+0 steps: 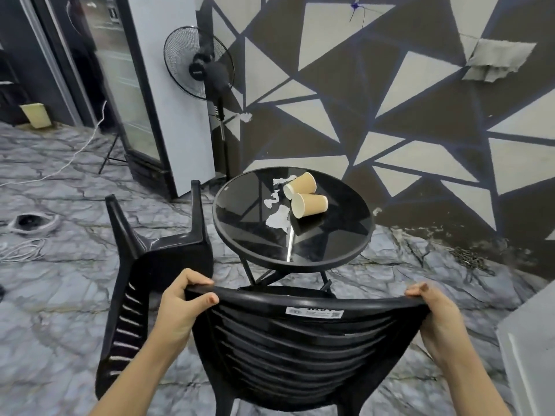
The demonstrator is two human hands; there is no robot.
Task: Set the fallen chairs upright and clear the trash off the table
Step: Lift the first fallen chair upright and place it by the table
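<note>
While both hands' fingers clamp the chair, two empty cups lie tipped.

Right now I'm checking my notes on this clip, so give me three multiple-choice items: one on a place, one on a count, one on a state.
1. Where do the tan paper cups lie?
A. on the round black glass table
B. on the floor
C. on a chair seat

2. How many cups are there?
A. one
B. two
C. four

3. How is the black plastic chair left of the table placed?
A. upright
B. stacked
C. tipped over, legs pointing up

Answers: 1 A, both rest on the tabletop. 2 B, two lie side by side. 3 C, its legs stick upward while the left hand and right hand grip the backrest of another black slatted chair.
</note>
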